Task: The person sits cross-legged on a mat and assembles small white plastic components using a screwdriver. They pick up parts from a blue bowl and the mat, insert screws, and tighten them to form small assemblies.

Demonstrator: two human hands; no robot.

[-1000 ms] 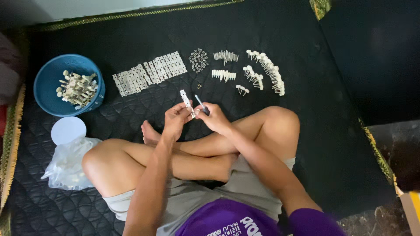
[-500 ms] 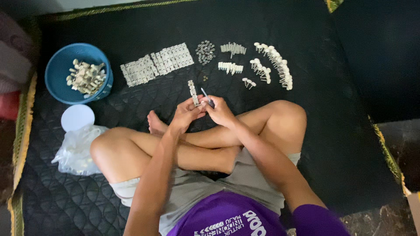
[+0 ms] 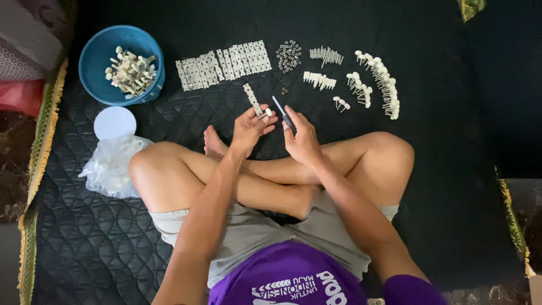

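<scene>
Two hands are working at the centre of the frame, above the crossed legs. The left hand is grasping a perforated metal strip, holding it upright. The right hand is clenching a small screwdriver, its tip just beside the strip. Judged step: fastening a peg onto the strip. Finished strips are lying at upper centre; a blue bowl is sitting at upper left.

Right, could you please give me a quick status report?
Left hand grips metal strip. Right hand holds screwdriver, tip beside strip. Nothing between them.
</scene>
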